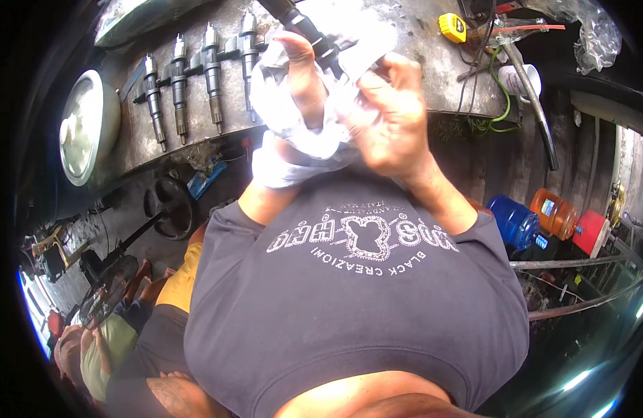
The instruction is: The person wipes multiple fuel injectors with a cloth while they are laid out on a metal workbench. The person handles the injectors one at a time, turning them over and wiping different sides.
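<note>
A dark fuel injector (302, 26) slants down from the top edge, its lower end going into a crumpled white cloth (309, 143). My left hand (304, 83) is closed on the cloth, which wraps round its palm and wrist, with the thumb pointing up beside the injector. On the other side, my right hand (398, 122) pinches the cloth near the injector's lower end with bent fingers. Cloth and glare hide the injector's tip and some fingertips. Several similar injectors (212, 80) lie in a row on the metal workbench (137, 143), left of my hands.
A round pale-rimmed bowl (81, 129) is at the bench's left end. At the right are a yellow tape measure (452, 28), cables, a metal bar (534, 104) and a white cup (520, 81). Blue (513, 221) and orange (555, 212) jugs stand lower right. People (116, 348) sit lower left.
</note>
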Tool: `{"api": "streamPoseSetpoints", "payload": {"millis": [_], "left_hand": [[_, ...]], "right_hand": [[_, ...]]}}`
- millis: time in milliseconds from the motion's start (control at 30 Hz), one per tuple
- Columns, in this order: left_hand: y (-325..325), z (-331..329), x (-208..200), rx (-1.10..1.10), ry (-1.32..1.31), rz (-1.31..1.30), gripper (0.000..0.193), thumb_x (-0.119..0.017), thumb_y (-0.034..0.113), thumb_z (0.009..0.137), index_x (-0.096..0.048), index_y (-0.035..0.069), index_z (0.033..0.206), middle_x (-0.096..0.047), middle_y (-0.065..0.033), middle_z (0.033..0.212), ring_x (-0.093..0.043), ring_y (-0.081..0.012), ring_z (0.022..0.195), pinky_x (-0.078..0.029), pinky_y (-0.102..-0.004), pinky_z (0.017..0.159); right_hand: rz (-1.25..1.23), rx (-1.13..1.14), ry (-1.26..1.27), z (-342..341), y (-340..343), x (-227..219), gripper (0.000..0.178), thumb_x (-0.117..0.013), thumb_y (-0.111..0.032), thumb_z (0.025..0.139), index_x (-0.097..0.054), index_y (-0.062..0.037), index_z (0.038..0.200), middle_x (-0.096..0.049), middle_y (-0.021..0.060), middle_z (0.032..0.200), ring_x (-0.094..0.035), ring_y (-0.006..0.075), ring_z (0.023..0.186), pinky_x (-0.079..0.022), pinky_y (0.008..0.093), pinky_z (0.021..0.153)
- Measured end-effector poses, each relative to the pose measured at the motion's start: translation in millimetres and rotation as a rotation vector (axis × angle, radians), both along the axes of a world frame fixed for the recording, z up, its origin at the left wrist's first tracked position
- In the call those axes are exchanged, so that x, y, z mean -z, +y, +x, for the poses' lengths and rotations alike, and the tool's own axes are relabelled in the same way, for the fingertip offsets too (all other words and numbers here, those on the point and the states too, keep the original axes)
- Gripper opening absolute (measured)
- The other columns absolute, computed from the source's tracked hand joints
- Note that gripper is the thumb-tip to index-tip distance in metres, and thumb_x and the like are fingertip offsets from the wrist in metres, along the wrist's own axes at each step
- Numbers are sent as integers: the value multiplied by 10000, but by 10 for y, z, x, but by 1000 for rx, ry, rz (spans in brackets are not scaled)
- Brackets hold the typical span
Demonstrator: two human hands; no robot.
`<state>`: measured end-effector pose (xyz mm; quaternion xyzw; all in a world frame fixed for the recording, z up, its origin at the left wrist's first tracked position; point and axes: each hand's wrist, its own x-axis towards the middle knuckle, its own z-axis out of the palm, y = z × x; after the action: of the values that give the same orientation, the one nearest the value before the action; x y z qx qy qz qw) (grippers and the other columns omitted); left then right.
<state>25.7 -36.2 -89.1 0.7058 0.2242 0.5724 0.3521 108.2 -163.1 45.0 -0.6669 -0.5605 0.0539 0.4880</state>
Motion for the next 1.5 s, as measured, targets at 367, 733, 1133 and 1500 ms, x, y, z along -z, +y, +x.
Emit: {"api": "streamPoseSetpoints", "payload": {"millis": [367,733,1133,1500], "left_hand": [[-36,-60,-166,176,30,-7,443,-430,16,939,-280,-107,1338,-429,-131,1302,-395,-163,1201,-229,-298,1064],[47,-188,15,146,20,-45,419,-434,29,938,-310,-118,1311,-448,-151,1275,-419,-185,1174,-251,-310,1053],[-181,-4,-75,125,63,54,398,-438,43,937,-344,-130,1282,-469,-173,1246,-445,-209,1145,-274,-324,1042],[-266,123,-95,71,92,143,382,-442,56,936,-375,-141,1256,-488,-193,1219,-468,-230,1119,-296,-336,1032]], "right_hand": [[-165,71,-330,-113,141,60,543,-689,-274,604,-591,-26,1077,-470,154,1162,-421,318,1057,-314,436,880],[44,-154,-135,43,149,36,290,-657,-32,595,-608,-1,879,-563,140,917,-492,359,1003,-378,487,873],[15,-138,-192,272,-159,-67,400,-609,-56,604,-636,25,995,-504,195,1206,-519,266,997,-413,352,852],[304,-429,1603,509,-750,-12,430,-458,-140,841,-460,95,1201,-580,169,1123,-583,238,1035,-446,341,921]]}}
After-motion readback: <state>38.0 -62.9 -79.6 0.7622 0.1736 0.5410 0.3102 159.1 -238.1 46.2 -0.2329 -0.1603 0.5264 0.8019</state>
